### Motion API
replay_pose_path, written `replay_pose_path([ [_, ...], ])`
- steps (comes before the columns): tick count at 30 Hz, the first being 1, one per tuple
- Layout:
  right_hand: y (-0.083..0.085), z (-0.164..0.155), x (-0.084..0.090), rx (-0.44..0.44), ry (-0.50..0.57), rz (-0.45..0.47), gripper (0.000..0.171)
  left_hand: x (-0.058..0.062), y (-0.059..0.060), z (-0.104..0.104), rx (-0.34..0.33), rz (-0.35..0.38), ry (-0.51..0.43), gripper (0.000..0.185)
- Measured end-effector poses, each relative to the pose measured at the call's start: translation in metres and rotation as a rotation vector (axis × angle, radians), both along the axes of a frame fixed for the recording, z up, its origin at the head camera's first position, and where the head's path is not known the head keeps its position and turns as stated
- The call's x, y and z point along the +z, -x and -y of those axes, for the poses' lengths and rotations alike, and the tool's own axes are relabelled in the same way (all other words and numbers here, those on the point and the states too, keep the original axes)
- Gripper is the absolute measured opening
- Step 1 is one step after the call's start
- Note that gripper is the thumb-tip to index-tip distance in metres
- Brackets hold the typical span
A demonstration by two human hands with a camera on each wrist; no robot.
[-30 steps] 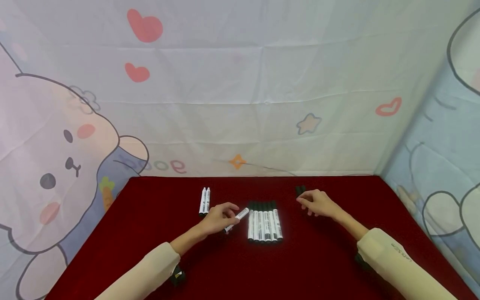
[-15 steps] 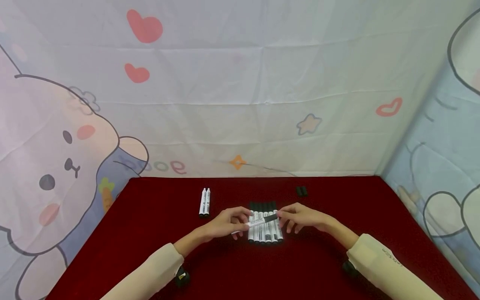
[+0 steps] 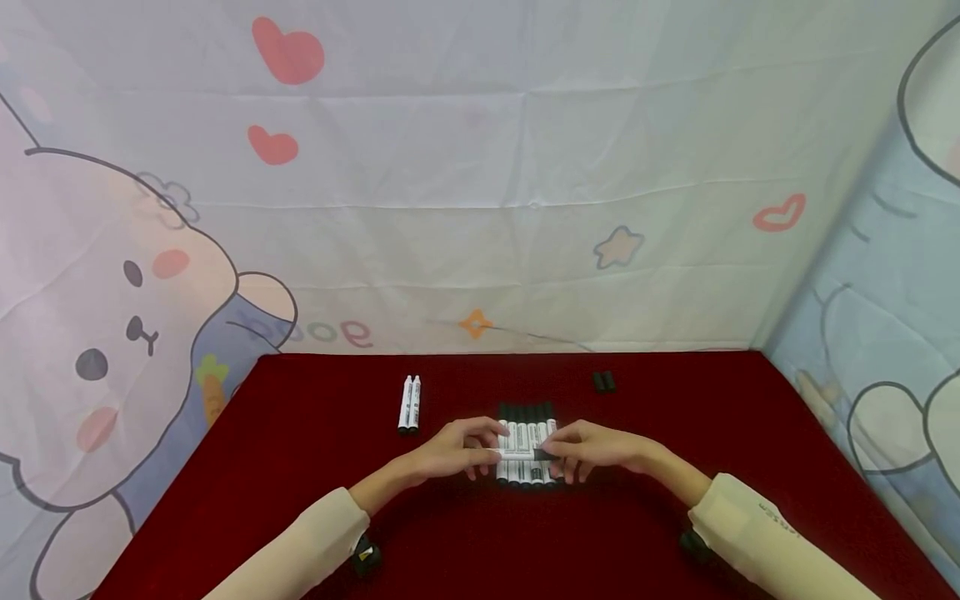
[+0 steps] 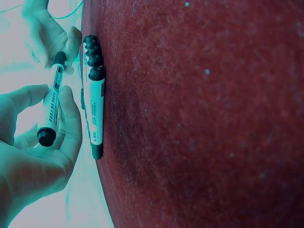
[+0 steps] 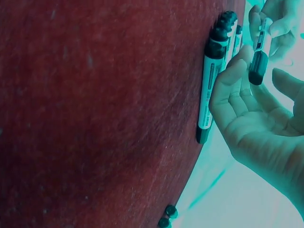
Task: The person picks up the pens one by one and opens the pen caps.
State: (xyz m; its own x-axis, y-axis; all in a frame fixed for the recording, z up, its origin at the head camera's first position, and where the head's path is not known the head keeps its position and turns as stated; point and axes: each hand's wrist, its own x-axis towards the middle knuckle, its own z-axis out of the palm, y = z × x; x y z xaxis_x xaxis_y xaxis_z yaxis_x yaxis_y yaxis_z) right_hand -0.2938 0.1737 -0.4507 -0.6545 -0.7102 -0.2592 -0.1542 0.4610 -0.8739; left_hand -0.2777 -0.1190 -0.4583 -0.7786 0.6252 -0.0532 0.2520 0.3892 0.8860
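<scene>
Two-handed grip, marker (image 3: pixel 522 454) lying crosswise

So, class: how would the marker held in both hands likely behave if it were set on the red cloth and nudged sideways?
The marker is a round, straight barrel, so it would probably roll. It looks stiff: held only at its ends by the left hand and right hand, it shows no sag. The soft-looking red cloth may slow it.

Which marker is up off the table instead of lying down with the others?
The marker held crosswise between the left hand and right hand, above the row of markers. The two uncapped markers lie apart, to the left.
</scene>
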Motion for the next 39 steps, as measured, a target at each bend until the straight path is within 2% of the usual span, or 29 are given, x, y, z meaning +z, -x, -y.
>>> replay_pose_path([
  [4, -0.003, 0.004, 0.002, 0.063, 0.000, 0.022, 0.038, -0.001, -0.001, -0.002, 0.007, -0.015, 0.012, 0.038],
  [9, -0.006, 0.009, 0.003, 0.128, 0.011, 0.096, 0.036, -0.002, -0.002, -0.004, -0.008, -0.082, 0.039, 0.034],
  [14, -0.010, 0.013, 0.003, 0.124, -0.002, 0.142, 0.038, -0.002, -0.002, -0.007, -0.046, -0.195, 0.080, 0.029],
  [19, -0.013, 0.017, 0.003, 0.115, -0.034, 0.124, 0.039, -0.001, -0.003, -0.010, -0.104, -0.296, 0.101, 0.027],
  [23, -0.015, 0.020, 0.001, 0.138, -0.054, 0.084, 0.039, 0.000, -0.005, -0.011, -0.152, -0.316, 0.092, 0.027],
  [26, -0.016, 0.020, -0.001, 0.171, -0.045, 0.012, 0.040, -0.001, -0.007, -0.012, -0.177, -0.349, 0.108, 0.028],
  [30, -0.016, 0.019, -0.005, 0.220, -0.002, -0.105, 0.038, -0.002, -0.008, -0.012, -0.169, -0.393, 0.160, 0.031],
  [33, -0.016, 0.018, -0.009, 0.238, 0.036, -0.166, 0.038, -0.002, -0.009, -0.010, -0.145, -0.376, 0.182, 0.030],
  [39, -0.019, 0.016, -0.017, 0.249, 0.079, -0.266, 0.037, -0.002, -0.010, -0.010, -0.156, -0.338, 0.186, 0.029],
])
